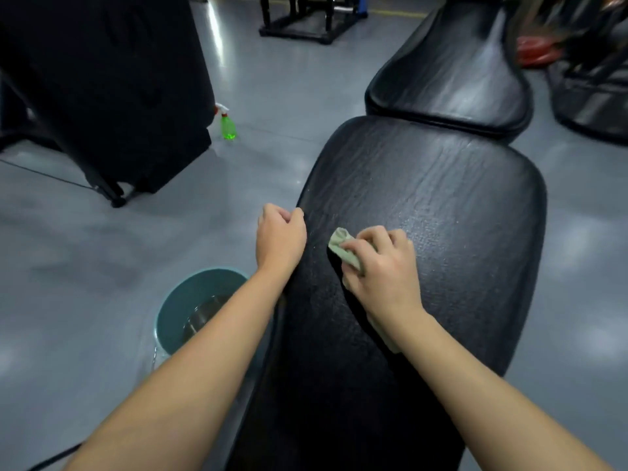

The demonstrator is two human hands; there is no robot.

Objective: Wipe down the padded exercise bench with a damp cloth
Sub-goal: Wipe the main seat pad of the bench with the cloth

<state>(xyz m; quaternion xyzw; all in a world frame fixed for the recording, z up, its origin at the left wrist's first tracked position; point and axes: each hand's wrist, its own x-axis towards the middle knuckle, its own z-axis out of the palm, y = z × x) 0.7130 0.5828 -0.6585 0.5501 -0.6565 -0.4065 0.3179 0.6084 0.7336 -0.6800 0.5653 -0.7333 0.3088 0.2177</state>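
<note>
Plainly, the right hand (pixel 384 266) is closed over a bunched green cloth (pixel 343 248), pressing it on the bench (pixel 441 205) near the frame's middle. The left hand (pixel 280 236) is curled over the bench's left edge, gripping it.

Because the cloth is wadded up, only a small patch likely touches the pad, so a stroke could leave strips unwiped. A loose end trails under the wrist and could snag or drag. The bucket (pixel 183 300), holding water, stands on the floor just beside the bench at lower left, under the left forearm. A careless knee or elbow might tip it and wet the floor (pixel 85 260).

The pad is black, grained vinyl with a damp-looking sheen toward its far end. A second pad (pixel 452 73) rises beyond it. The floor is glossy grey. A green spray bottle (pixel 228 125) stands at upper left beside a dark machine (pixel 102 79).
</note>
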